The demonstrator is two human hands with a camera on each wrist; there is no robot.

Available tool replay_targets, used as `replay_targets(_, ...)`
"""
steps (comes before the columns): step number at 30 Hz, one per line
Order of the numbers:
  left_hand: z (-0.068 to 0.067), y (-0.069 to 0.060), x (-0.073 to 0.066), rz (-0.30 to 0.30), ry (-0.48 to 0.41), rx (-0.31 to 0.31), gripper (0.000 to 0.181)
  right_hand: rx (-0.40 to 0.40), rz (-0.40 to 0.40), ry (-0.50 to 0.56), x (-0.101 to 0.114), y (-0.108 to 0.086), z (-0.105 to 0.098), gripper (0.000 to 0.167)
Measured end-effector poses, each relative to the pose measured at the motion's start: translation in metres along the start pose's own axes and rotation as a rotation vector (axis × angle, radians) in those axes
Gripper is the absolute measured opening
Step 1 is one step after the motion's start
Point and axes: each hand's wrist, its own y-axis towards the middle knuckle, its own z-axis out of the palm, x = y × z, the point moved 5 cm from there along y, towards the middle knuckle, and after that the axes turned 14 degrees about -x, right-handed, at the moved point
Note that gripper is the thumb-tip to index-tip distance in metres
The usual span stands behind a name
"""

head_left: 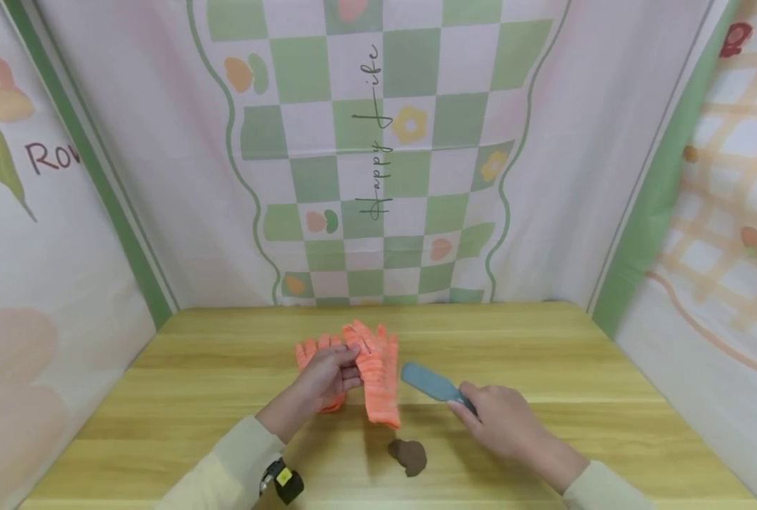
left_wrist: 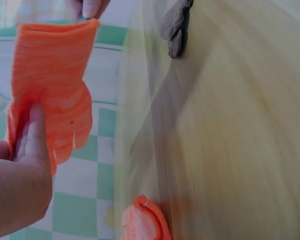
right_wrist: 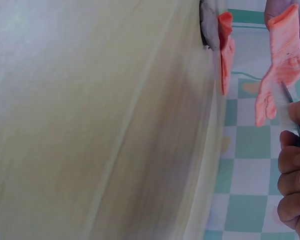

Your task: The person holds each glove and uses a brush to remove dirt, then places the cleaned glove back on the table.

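Note:
My left hand [head_left: 331,375] pinches an orange knitted glove [head_left: 378,375] by its side, thumb in front, and holds it above the table. In the left wrist view that glove [left_wrist: 52,65] hangs with its cuff up. A second orange glove [head_left: 333,405] lies on the table behind the left hand, partly hidden. My right hand [head_left: 502,421] grips the handle of a blue brush [head_left: 432,383], its head pointing toward the held glove with a small gap in the head view. Pale bristles show on the brush [right_wrist: 285,106] in the right wrist view.
A brown clay-like lump [head_left: 408,457] lies on the wooden table [head_left: 225,425] nearer to me, below the held glove. Printed cloth curtains [head_left: 467,177] close off the back and both sides. A black device with a yellow patch [head_left: 284,478] is strapped at the left wrist.

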Motion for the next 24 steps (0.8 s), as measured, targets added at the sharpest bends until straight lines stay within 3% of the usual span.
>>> replay_targets(9,0.003,-0.001,0.0,-0.012,0.015,-0.001,0.02,-0.06,0.006,0.063,0.008,0.011,-0.011,0.032)
replay_targets(14,0.004,-0.001,0.001,-0.006,0.023,0.009,0.017,-0.101,-0.029,0.125,0.017,0.018,-0.014,0.032)
replay_targets(24,0.008,-0.003,0.0,-0.007,0.023,0.026,0.02,-0.117,-0.09,0.169,0.032,0.026,-0.006,0.031)
